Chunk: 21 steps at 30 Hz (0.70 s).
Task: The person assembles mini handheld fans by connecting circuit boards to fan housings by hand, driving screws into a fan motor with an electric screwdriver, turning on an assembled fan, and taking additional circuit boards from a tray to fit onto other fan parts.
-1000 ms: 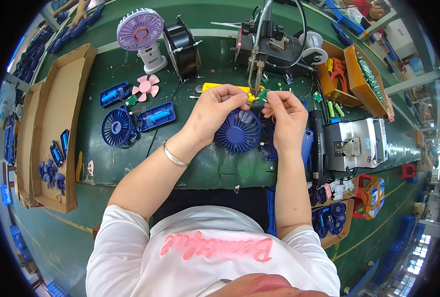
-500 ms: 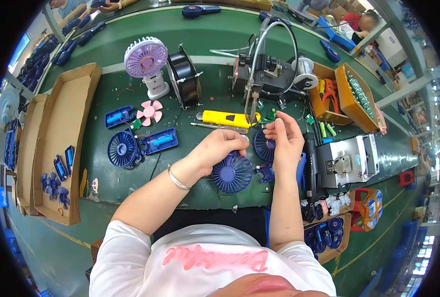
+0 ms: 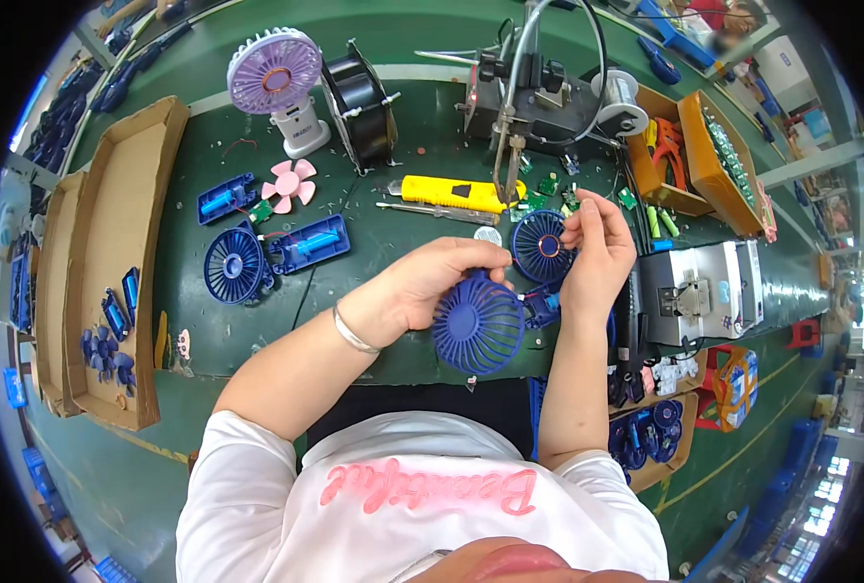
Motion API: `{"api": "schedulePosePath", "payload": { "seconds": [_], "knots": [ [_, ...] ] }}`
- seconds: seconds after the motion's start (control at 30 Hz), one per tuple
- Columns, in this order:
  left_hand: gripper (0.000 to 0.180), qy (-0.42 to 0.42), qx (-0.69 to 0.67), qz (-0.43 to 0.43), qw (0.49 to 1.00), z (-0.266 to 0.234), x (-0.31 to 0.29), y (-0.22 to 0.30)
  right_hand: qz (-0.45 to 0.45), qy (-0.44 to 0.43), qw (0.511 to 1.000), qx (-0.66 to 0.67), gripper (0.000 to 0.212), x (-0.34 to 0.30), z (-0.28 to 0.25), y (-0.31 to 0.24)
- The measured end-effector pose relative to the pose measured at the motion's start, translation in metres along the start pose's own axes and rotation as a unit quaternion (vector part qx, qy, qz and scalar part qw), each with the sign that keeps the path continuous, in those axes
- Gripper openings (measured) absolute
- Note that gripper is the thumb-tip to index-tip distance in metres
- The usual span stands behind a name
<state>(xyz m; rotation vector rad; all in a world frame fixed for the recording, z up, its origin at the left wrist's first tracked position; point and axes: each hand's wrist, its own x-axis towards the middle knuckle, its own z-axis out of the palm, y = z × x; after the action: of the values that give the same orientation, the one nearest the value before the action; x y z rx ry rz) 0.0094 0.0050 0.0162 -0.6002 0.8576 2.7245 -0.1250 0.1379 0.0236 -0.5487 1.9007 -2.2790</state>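
Green bench [image 3: 228, 335] — right hand [image 3: 599, 255] half-curled

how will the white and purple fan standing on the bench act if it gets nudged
The white and purple fan would probably tip easily, since its wide round head sits above a much narrower handle. It is likely light, as it looks like moulded plastic.

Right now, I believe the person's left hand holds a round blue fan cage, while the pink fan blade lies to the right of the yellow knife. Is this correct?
Not quite: the pink fan blade lies to the left of the yellow knife, as the head view shows. The left hand does hold the round blue fan cage.
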Motion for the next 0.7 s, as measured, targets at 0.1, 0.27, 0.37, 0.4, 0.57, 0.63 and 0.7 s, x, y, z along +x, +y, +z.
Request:
{"api": "schedulePosePath", "payload": {
  "seconds": [0.1,0.27,0.37,0.4,0.57,0.63,0.7],
  "knots": [
    [0.017,0.015,-0.015,-0.012,1.0,-0.001,-0.002,-0.007,0.006,0.008,1.0,-0.008,0.015,-0.005,-0.002,0.0],
    [0.016,-0.017,0.03,0.001,0.999,-0.002,0.002,-0.021,0.011,0.036,0.999,-0.032,0.016,-0.011,-0.014,-0.002],
    [0.017,-0.039,0.053,0.015,0.998,-0.004,0.009,-0.025,0.01,0.053,0.998,-0.024,0.015,-0.006,-0.014,-0.001],
    [0.016,-0.041,0.058,0.014,0.997,-0.004,0.01,-0.023,0.01,0.068,0.997,-0.024,0.015,-0.006,-0.016,-0.003],
    [0.015,-0.04,0.153,0.061,0.985,-0.001,0.0,-0.007,0.018,0.037,0.999,-0.006,0.013,0.002,-0.002,-0.004],
    [0.014,-0.049,0.167,0.041,0.984,-0.002,0.002,-0.005,0.028,0.023,0.999,0.008,0.013,0.004,0.0,-0.001],
    [0.013,-0.045,0.168,0.028,0.984,0.001,0.002,-0.006,0.049,0.011,0.999,-0.006,0.015,0.004,-0.001,-0.002]
  ]
}}
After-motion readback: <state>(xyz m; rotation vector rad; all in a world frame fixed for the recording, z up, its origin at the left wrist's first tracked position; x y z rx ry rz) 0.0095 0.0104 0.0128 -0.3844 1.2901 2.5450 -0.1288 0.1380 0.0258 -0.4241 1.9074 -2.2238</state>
